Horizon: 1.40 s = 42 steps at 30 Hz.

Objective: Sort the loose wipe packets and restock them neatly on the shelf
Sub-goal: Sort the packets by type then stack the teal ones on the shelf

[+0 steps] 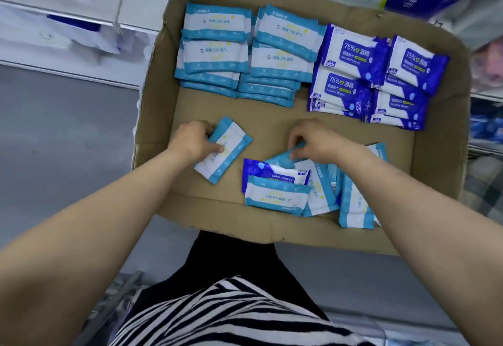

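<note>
Sorting by colour in the cardboard tray (435, 171): our left hand (194, 139) grips a light-blue packet (223, 150), presumably bound for the far-left light-blue stacks (245, 49). Our right hand (313, 139) pinches another from the near loose pile (304, 188). Dark-blue stacks (373, 73) sit far right, kept apart.

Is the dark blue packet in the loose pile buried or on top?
Partly buried: the dark blue packet lies under a light blue packet overlapping its near edge.

Light-blue-and-white packets (216, 46) and dark-blue-and-white packets (351, 54) lie in a brown cardboard tray (272, 128), above a black-and-white striped shirt (217, 315) and grey floor (54, 141)
</note>
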Motion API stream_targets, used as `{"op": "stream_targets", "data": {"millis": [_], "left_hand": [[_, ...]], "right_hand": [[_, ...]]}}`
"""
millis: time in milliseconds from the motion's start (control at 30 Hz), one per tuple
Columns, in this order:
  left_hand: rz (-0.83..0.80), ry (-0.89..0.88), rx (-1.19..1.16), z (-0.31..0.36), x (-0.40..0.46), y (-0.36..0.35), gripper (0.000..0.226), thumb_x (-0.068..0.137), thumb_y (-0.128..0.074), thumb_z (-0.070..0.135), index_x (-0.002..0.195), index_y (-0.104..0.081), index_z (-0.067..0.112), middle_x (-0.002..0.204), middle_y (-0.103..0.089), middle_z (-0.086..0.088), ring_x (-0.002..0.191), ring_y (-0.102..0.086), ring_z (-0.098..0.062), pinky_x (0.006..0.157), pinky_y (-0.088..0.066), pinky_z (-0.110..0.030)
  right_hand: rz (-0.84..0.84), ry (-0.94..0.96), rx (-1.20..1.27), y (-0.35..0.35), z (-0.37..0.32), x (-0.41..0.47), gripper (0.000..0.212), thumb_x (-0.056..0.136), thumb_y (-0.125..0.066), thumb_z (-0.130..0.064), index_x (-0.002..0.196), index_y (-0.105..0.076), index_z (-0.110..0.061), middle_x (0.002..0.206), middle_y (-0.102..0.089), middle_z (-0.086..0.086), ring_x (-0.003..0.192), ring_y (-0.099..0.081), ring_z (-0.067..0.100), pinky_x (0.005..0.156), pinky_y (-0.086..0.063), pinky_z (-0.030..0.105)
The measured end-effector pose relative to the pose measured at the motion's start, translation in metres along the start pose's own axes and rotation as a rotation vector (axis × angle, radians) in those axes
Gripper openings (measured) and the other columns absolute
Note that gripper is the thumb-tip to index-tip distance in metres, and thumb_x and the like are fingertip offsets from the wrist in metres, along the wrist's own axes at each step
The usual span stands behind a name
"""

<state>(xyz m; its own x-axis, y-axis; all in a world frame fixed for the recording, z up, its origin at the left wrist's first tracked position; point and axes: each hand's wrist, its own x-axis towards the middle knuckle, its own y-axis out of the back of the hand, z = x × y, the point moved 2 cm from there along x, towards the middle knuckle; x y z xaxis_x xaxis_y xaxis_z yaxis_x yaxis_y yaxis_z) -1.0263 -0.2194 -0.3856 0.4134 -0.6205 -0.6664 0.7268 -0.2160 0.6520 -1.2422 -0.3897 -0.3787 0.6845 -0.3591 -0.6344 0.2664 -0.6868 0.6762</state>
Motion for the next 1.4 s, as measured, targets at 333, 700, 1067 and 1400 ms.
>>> {"op": "stream_targets", "data": {"millis": [333,700,1067,1400], "left_hand": [[0.119,0.021,-0.206,-0.004,-0.003,0.023,0.043,0.08,-0.078,0.03,0.118,-0.067,0.013,0.117,-0.066,-0.005,0.093,-0.055,-0.011,0.077,-0.041,-0.022],[0.073,-0.027,-0.227,-0.002,0.0,0.018,0.039,0.095,-0.056,0.042,0.126,-0.064,0.02,0.126,-0.064,-0.001,0.112,-0.058,-0.017,0.085,-0.044,-0.025],[-0.015,-0.008,-0.213,-0.01,0.016,0.027,0.037,0.082,-0.075,0.028,0.117,-0.067,0.018,0.108,-0.066,-0.001,0.095,-0.06,-0.013,0.075,-0.044,-0.025],[-0.053,0.001,-0.254,-0.016,0.03,0.034,0.038,0.082,-0.075,0.032,0.119,-0.069,0.022,0.119,-0.067,0.001,0.105,-0.061,-0.012,0.089,-0.051,-0.028]], "right_hand": [[0.176,0.045,0.2,0.031,-0.024,-0.035,0.01,0.085,-0.074,-0.031,0.091,-0.073,-0.023,0.101,-0.072,-0.008,0.094,-0.06,0.007,0.08,-0.044,0.023],[0.141,-0.179,0.207,-0.001,-0.022,0.003,0.062,0.082,-0.076,-0.039,0.134,-0.053,-0.015,0.132,-0.057,0.006,0.121,-0.053,0.024,0.1,-0.044,0.035],[0.188,-0.327,0.539,-0.003,-0.02,0.011,0.037,0.081,-0.079,-0.032,0.107,-0.066,-0.01,0.105,-0.069,0.004,0.093,-0.066,0.024,0.082,-0.056,0.038],[0.288,-0.08,-0.087,0.014,-0.039,0.023,0.036,0.091,-0.064,-0.034,0.121,-0.056,-0.016,0.122,-0.057,0.009,0.115,-0.049,0.029,0.081,-0.043,0.036]]}}
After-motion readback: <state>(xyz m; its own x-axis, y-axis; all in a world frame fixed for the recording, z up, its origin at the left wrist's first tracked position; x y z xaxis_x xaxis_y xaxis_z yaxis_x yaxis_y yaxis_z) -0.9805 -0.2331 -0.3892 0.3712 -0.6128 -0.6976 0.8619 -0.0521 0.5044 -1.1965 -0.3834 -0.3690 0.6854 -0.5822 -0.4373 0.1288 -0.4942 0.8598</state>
